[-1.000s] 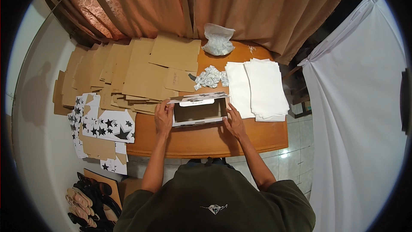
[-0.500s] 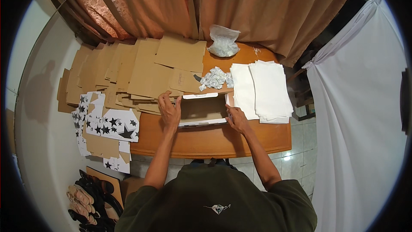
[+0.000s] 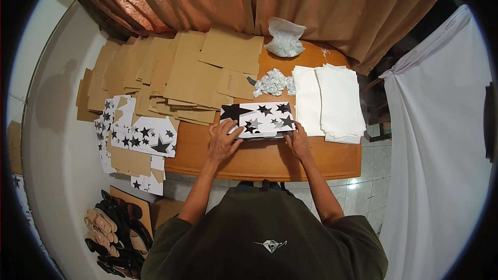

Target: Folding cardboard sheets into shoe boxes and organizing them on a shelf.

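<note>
A white cardboard box (image 3: 268,113) printed with black and grey stars lies near the table's front edge, its starred lid down over the top. My left hand (image 3: 223,140) grips the box's front left corner, fingers on the lid's front edge. At the front right corner, my right hand (image 3: 299,142) holds the end of the box, with some of its fingers hidden against the side. Just behind the box is a heap of small silvery-white packets (image 3: 273,82). To its right lie stacks of white paper sheets (image 3: 340,101).
Flattened brown cardboard pieces (image 3: 194,80) cover the table's back left. Star-printed cardboard pieces (image 3: 140,137) overhang its left edge. A clear plastic bag (image 3: 285,39) stands at the back by the brown curtain (image 3: 202,0). Several pairs of shoes (image 3: 116,233) sit at lower left.
The box stood open with its inside showing; now the starred lid covers it. Both hands have shifted to its front corners. The whole view has moved slightly.
</note>
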`<state>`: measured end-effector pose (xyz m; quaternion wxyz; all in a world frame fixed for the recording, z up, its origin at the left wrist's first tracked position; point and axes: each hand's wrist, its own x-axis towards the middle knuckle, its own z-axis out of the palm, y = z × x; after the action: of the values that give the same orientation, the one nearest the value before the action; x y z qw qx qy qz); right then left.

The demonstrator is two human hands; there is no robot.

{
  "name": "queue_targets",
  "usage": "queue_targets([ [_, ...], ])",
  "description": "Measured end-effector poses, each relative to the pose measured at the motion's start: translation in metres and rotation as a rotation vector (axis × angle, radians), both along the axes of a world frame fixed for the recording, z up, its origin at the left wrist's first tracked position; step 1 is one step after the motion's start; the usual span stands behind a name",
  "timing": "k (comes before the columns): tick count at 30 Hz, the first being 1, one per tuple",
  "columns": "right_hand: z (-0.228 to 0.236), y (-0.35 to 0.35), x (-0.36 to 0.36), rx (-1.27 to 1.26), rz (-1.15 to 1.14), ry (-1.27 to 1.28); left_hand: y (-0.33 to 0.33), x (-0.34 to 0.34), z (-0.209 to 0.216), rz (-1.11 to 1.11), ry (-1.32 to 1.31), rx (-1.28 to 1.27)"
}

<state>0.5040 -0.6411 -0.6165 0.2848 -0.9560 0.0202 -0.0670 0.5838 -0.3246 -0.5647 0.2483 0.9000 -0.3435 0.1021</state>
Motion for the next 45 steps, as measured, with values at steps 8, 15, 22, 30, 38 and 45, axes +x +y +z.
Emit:
queue_targets([
  [8, -0.02, 0.015, -0.022, 0.39, -0.184, -0.211, 0.009, -0.005, -0.036, 0.056, 0.013, 0.066],
  [15, 0.03, 0.051, -0.003, -0.111, 0.076, -0.24, -0.012, -0.012, -0.012, 0.046, 0.033, 0.007],
  [22, 0.019, 0.056, 0.018, -0.348, 0.069, -0.324, -0.024, -0.002, -0.032, 0.013, 0.054, -0.046],
  [30, -0.005, 0.047, 0.018, -0.212, 0.201, -0.213, -0.03, -0.014, -0.052, 0.049, 0.049, -0.025],
  [38, -0.009, 0.055, 0.011, -0.258, 0.223, -0.253, -0.031, -0.019, -0.057, 0.046, 0.105, -0.098],
  [45, -0.005, 0.07, 0.017, -0.085, 0.341, -0.293, -0.04, -0.014, -0.059, 0.038, 0.176, -0.137],
])
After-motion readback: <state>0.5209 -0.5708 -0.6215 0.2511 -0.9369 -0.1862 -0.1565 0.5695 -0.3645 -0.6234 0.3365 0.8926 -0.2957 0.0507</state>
